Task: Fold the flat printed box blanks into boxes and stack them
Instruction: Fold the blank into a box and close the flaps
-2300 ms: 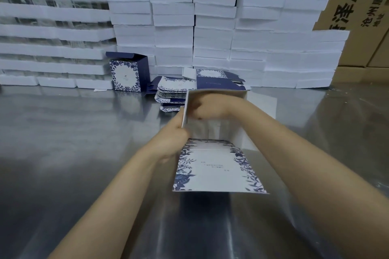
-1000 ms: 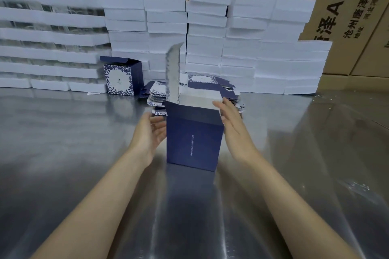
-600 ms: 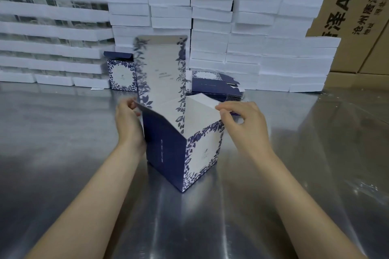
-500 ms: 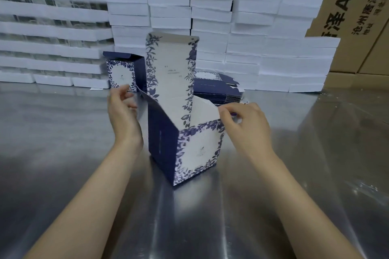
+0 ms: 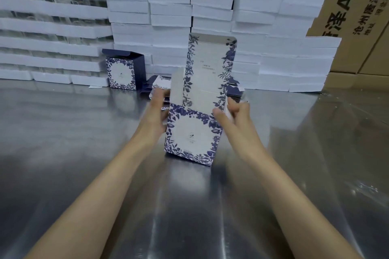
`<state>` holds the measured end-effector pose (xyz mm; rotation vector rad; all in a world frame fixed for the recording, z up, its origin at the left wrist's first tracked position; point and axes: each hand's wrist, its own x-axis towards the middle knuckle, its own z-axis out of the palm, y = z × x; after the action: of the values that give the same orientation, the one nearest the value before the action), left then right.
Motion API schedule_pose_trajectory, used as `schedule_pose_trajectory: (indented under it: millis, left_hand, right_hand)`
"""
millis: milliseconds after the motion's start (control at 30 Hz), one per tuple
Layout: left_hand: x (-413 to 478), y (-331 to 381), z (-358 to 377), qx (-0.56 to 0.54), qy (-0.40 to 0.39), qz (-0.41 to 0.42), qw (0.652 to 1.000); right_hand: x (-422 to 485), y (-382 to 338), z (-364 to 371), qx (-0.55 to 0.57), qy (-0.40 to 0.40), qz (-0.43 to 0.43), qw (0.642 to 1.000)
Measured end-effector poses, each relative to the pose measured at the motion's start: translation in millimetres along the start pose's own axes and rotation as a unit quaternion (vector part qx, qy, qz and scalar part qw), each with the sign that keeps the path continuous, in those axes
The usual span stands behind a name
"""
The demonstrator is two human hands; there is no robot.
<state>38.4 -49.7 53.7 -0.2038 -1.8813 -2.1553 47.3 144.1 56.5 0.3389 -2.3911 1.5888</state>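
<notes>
A blue-and-white floral box [image 5: 193, 134] stands upright on the steel table, its printed front facing me and its tall lid flap [image 5: 210, 69] raised above it. My left hand [image 5: 156, 113] grips the box's left side, with a white side flap standing by its fingers. My right hand [image 5: 231, 115] pinches the flap at the box's top right corner. Behind the box, a pile of flat printed blanks [image 5: 235, 92] lies partly hidden. One folded box [image 5: 123, 71] with its lid open stands at the back left.
White foam trays [image 5: 210, 12] are stacked in rows along the back of the steel table [image 5: 84, 132]. Brown cartons [image 5: 347, 6] with black lettering rise behind them on the right. Clear plastic film [image 5: 347, 174] covers the table at the right.
The box has turned so that its floral front faces me instead of a corner. My left hand moved from the raised flap onto the box's left side; the right hand stays at the top right corner.
</notes>
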Motion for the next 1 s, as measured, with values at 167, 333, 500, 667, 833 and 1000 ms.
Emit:
schedule_pose_trajectory:
  millis: [167, 333, 500, 667, 833, 1000]
  left_hand:
    - [-13.6, -8.9, 7.2, 0.204, 0.070, 0.096, 0.972]
    - [-15.8, 1.1, 6.7, 0.330, 0.159, 0.252, 0.896]
    - [-8.6, 6.4, -13.7, 0.557, 0.093, 0.366, 0.739]
    - [-8.5, 0.6, -17.1, 0.537, 0.099, 0.202, 0.813]
    - [-9.6, 2.5, -9.9, 0.407, 0.080, 0.104, 0.904]
    - [-8.5, 12.3, -17.1, 0.363, 0.086, 0.040, 0.927]
  right_hand:
    - [-3.0, 8.9, 16.5, 0.049, -0.065, -0.044, 0.996]
    - [-1.6, 16.6, 21.4, 0.026, -0.050, -0.096, 0.994]
    - [0.1, 12.7, 14.5, -0.116, -0.019, -0.118, 0.986]
    - [0.1, 12.9, 8.8, -0.049, -0.022, -0.088, 0.995]
    - [-4.7, 14.6, 20.6, 0.015, -0.019, -0.088, 0.996]
    - [-13.2, 10.4, 27.5, 0.107, -0.039, -0.097, 0.989]
